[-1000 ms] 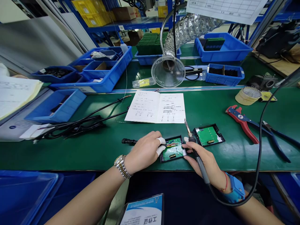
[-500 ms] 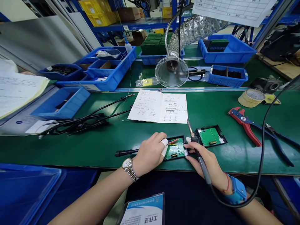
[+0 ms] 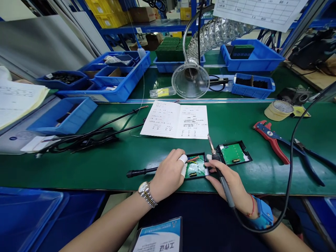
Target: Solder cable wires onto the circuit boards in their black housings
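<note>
A green circuit board in a black case (image 3: 197, 166) lies near the bench's front edge, with several coloured wires at its upper left. My left hand (image 3: 172, 168), white covers on its fingers, is closed over the case's left end; a black cable (image 3: 141, 172) runs out from beneath it. A soldering iron (image 3: 225, 187) is held in my right hand (image 3: 231, 180), its tip pointing up and away from the board. The thumb and fingers of that hand also touch the case's right edge. Just beyond sits a second cased board (image 3: 233, 153).
An open notebook (image 3: 175, 119) lies behind the boards. Black cables (image 3: 86, 140) are coiled at left; wire strippers (image 3: 273, 138) and pliers (image 3: 315, 154) lie at right. A fume funnel (image 3: 190, 81) hangs over the back, among blue bins (image 3: 253, 59). The iron's cord (image 3: 292, 157) loops at right.
The whole view has shifted slightly, with bench items appearing a little further left. Both hands keep their hold on the cased board and the soldering iron; nothing else visibly differs.
</note>
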`<state>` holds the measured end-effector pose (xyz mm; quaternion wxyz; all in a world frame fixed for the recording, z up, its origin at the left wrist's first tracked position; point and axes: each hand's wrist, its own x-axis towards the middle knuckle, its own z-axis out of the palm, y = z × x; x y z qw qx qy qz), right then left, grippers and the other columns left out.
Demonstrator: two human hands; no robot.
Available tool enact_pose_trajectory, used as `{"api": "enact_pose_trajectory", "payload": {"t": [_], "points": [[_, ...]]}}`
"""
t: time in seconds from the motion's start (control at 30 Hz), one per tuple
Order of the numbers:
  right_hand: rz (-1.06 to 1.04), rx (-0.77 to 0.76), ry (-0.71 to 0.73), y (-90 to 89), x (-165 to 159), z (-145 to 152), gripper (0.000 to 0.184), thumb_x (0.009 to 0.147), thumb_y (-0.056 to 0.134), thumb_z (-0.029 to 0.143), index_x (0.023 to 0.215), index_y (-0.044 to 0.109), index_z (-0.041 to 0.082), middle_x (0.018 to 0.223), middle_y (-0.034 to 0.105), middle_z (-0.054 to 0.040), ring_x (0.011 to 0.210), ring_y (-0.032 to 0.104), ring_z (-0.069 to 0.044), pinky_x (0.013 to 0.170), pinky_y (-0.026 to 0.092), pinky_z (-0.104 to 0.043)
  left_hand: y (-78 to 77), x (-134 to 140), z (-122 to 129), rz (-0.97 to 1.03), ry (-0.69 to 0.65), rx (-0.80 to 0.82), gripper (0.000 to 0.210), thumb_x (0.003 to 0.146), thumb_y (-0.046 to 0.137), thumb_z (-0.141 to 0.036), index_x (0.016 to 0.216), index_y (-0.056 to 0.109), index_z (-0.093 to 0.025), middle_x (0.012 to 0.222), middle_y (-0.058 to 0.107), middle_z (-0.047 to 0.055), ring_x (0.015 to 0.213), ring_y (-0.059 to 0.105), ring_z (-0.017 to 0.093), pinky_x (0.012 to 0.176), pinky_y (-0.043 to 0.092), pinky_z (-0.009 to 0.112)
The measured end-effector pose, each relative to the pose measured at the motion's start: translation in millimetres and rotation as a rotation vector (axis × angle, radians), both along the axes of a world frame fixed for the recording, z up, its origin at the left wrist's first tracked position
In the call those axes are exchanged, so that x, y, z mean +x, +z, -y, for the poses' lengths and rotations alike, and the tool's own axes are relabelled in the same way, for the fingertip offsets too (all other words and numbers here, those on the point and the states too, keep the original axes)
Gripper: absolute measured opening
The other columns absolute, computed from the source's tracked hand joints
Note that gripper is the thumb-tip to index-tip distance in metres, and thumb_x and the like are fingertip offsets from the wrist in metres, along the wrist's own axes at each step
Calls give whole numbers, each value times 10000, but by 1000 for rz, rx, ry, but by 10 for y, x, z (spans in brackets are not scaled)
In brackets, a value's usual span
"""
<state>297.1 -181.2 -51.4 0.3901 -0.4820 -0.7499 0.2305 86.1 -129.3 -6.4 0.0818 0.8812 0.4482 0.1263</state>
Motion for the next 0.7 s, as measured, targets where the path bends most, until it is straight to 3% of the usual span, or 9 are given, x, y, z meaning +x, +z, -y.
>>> {"api": "enact_pose_trajectory", "payload": {"t": [0.17, 0.37, 0.57, 0.7], "points": [[6, 2, 3, -4, 2, 7, 418, 833, 526, 186, 1236, 416, 205, 1071, 618, -85, 859, 623, -162, 805, 527, -312, 27, 91, -41, 19, 18, -47, 327, 820, 507, -195, 1141, 493, -136, 916, 563, 75, 836, 486, 212, 707, 451, 341], [8, 16, -8, -3, -6, 3, 416, 829, 525, 189, 1231, 421, 210, 1065, 618, -83, 856, 624, -165, 803, 528, -312, -74, 189, -106, 40, 67, 19, 175, 856, 489, -236, 928, 637, -174, 775, 570, 44, 755, 498, 182, 658, 422, 307], [0, 3, 1, -9, -6, 4, 423, 835, 520, 189, 1243, 412, 207, 1064, 612, -88, 864, 613, -166, 814, 520, -321, -91, 168, -124, 310, 117, -149, 136, 844, 521, -223, 883, 642, -175, 792, 603, 27, 740, 547, 156, 668, 439, 287], [-14, -12, 8, -16, -4, 10, 450, 827, 532, 172, 1254, 400, 216, 1082, 605, -83, 870, 606, -162, 822, 517, -320, -28, 179, -153, 225, 103, -221, 89, 811, 543, -196, 816, 628, -171, 768, 592, 21, 681, 538, 149, 624, 423, 277]]}}
